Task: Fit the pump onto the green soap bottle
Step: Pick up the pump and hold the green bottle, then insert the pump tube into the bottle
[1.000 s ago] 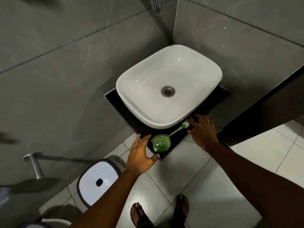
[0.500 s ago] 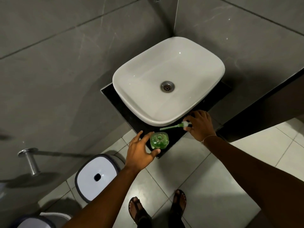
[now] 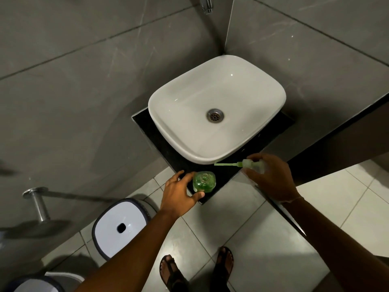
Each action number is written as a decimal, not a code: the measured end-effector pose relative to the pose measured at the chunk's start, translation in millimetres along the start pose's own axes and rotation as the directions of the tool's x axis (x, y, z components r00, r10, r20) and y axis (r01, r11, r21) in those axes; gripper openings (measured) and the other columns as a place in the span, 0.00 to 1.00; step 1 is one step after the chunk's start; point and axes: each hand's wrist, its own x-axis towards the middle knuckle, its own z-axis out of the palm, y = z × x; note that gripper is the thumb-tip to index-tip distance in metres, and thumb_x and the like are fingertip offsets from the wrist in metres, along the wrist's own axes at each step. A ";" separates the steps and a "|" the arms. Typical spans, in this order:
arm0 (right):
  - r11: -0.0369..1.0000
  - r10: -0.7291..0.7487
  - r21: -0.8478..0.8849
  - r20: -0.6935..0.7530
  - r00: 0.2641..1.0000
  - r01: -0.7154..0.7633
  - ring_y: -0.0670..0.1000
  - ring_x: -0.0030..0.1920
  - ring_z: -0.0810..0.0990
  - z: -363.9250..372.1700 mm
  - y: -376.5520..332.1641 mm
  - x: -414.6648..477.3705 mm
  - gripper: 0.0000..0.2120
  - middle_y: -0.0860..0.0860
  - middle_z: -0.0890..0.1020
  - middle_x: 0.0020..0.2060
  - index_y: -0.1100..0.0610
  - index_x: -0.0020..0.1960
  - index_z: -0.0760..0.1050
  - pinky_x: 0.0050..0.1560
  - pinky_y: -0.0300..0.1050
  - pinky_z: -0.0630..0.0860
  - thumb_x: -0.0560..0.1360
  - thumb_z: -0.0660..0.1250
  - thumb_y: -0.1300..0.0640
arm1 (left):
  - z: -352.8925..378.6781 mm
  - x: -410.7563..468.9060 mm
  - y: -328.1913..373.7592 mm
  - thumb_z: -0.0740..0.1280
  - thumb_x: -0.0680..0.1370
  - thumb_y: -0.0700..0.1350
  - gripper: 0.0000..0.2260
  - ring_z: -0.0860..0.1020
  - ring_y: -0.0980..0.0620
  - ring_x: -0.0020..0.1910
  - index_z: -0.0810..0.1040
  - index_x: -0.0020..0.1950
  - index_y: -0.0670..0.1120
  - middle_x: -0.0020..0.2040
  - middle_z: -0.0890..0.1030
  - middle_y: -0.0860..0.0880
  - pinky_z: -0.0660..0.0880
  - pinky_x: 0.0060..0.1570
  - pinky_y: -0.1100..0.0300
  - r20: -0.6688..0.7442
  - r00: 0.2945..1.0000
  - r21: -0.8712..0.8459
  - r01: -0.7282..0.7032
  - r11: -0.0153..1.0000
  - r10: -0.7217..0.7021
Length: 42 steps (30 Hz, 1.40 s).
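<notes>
The green soap bottle (image 3: 204, 182) stands upright with its neck open on the black counter (image 3: 228, 172), at the near corner in front of the sink. My left hand (image 3: 179, 193) curls around its left side, thumb and fingers touching it. My right hand (image 3: 271, 178) holds the pump (image 3: 247, 164) by its pale head, lifted just off the counter to the right of the bottle. The pump's green dip tube points left, level, towards the sink's front edge and above the bottle's far side.
A white basin (image 3: 216, 108) fills most of the counter, with a tap (image 3: 206, 5) above on the grey tiled wall. A white-lidded bin (image 3: 120, 226) stands on the floor at the left, a metal wall bar (image 3: 36, 202) beyond it. My sandalled feet (image 3: 197, 268) are below.
My right hand closed on the pump and lifted it off the counter, tube swinging level. My left hand closed in around the bottle.
</notes>
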 end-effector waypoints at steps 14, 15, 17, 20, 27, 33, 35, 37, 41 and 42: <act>0.935 -0.216 -0.284 0.019 0.976 0.212 0.46 0.43 0.77 -16.9 -89.0 -31.9 0.15 0.44 0.83 0.40 0.49 0.49 0.81 0.54 0.57 0.75 0.65 0.73 0.44 | 2.1 -0.6 -2.7 0.72 0.67 0.63 0.33 0.63 0.44 0.73 0.67 0.70 0.59 0.72 0.71 0.45 0.64 0.66 0.51 0.012 1.000 0.024 0.026 0.999 -0.027; 0.927 -0.212 -0.311 0.030 0.977 0.211 0.48 0.44 0.79 -14.7 -89.8 -31.8 0.15 0.45 0.84 0.40 0.50 0.49 0.81 0.56 0.60 0.74 0.65 0.74 0.44 | 2.3 -0.3 -3.3 0.71 0.67 0.63 0.33 0.63 0.44 0.74 0.67 0.71 0.59 0.72 0.71 0.45 0.64 0.66 0.52 0.015 1.000 0.029 0.025 0.999 -0.025; 0.907 -0.225 -0.357 0.044 0.973 0.226 0.52 0.44 0.81 -10.1 -92.2 -31.2 0.15 0.47 0.85 0.39 0.51 0.49 0.82 0.58 0.63 0.73 0.65 0.74 0.45 | 3.0 -0.3 -4.4 0.71 0.68 0.63 0.33 0.62 0.45 0.74 0.67 0.71 0.59 0.71 0.72 0.46 0.63 0.66 0.52 0.018 1.000 0.037 0.018 0.999 -0.018; 0.869 -0.217 -0.433 0.099 0.971 0.238 0.53 0.45 0.81 -5.6 -97.1 -26.8 0.16 0.48 0.85 0.39 0.50 0.49 0.81 0.61 0.64 0.72 0.65 0.73 0.44 | 2.9 0.0 -4.3 0.71 0.68 0.64 0.33 0.62 0.44 0.74 0.67 0.71 0.59 0.72 0.71 0.45 0.64 0.66 0.52 0.017 1.000 0.032 0.019 0.999 -0.020; 0.812 -0.175 -0.512 0.248 0.953 0.282 0.54 0.47 0.79 30.4 -116.3 -15.3 0.12 0.49 0.83 0.38 0.50 0.46 0.79 0.62 0.59 0.69 0.65 0.69 0.46 | 4.2 0.6 -5.3 0.71 0.69 0.63 0.31 0.62 0.46 0.74 0.68 0.70 0.58 0.71 0.72 0.46 0.63 0.67 0.51 0.008 1.000 0.027 0.003 1.000 -0.003; 0.853 -0.169 -0.464 0.189 0.967 0.239 0.54 0.42 0.79 59.0 -96.9 -9.0 0.07 0.50 0.82 0.36 0.51 0.41 0.79 0.44 0.45 0.66 0.67 0.68 0.49 | 3.7 1.9 -6.9 0.70 0.69 0.64 0.32 0.61 0.47 0.75 0.68 0.71 0.57 0.71 0.72 0.47 0.61 0.69 0.52 0.015 1.000 0.058 -0.016 0.998 0.015; 0.845 -0.156 -0.477 0.211 0.965 0.241 0.53 0.43 0.78 64.7 -90.7 -11.3 0.09 0.49 0.83 0.39 0.50 0.45 0.80 0.44 0.45 0.65 0.68 0.67 0.48 | 4.1 2.4 -7.3 0.69 0.70 0.65 0.32 0.60 0.47 0.75 0.67 0.72 0.58 0.72 0.71 0.47 0.60 0.70 0.52 0.029 0.999 0.074 -0.025 0.997 0.023; 0.840 -0.151 -0.487 0.213 0.965 0.239 0.53 0.45 0.77 68.8 -88.9 -12.2 0.10 0.49 0.83 0.40 0.49 0.47 0.80 0.44 0.45 0.64 0.68 0.68 0.47 | 4.0 2.5 -6.8 0.69 0.70 0.64 0.32 0.60 0.47 0.75 0.67 0.72 0.58 0.72 0.71 0.47 0.59 0.70 0.52 0.026 0.999 0.082 -0.038 0.996 0.036; 0.803 -0.162 -0.535 0.229 0.960 0.263 0.54 0.44 0.79 66.6 -99.4 -1.8 0.10 0.51 0.83 0.38 0.52 0.44 0.80 0.42 0.45 0.63 0.67 0.70 0.47 | 3.3 3.7 -6.9 0.70 0.70 0.63 0.32 0.61 0.47 0.75 0.68 0.71 0.57 0.71 0.72 0.45 0.61 0.70 0.50 0.011 1.000 0.057 -0.028 0.998 0.028; 0.779 -0.152 -0.563 0.258 0.954 0.277 0.55 0.44 0.79 66.1 -104.4 1.7 0.11 0.52 0.83 0.38 0.53 0.44 0.80 0.42 0.46 0.63 0.67 0.70 0.47 | 3.4 3.9 -6.8 0.70 0.70 0.63 0.32 0.61 0.46 0.75 0.68 0.71 0.57 0.72 0.71 0.45 0.62 0.70 0.49 0.017 1.000 0.056 -0.017 0.998 0.016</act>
